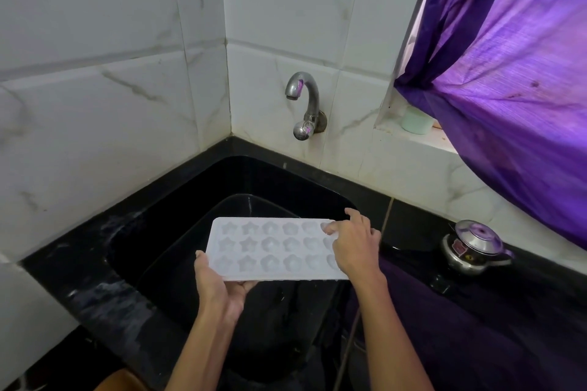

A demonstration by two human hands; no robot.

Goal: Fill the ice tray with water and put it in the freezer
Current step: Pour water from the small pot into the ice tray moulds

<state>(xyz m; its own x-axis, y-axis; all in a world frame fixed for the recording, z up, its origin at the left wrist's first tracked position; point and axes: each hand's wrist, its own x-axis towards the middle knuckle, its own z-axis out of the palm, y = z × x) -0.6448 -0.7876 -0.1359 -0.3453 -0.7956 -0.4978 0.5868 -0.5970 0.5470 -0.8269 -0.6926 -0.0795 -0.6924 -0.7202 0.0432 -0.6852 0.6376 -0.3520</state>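
Note:
A white ice tray point(270, 247) with star- and flower-shaped pockets hangs level over the black sink point(178, 206). My left hand point(219, 286) holds its near left corner from below, thumb on the rim. My right hand point(352, 244) grips the tray's right end, fingers curled over the top edge. A metal tap point(305, 105) sticks out of the tiled wall above and behind the tray; no water runs from it. I cannot tell whether the pockets hold water.
A black counter point(79, 279) surrounds the sink, wet on the left. A small steel pressure cooker point(473, 247) stands on the counter at the right. A purple curtain point(514, 73) hangs over the window ledge, where a pale green tub point(416, 120) sits.

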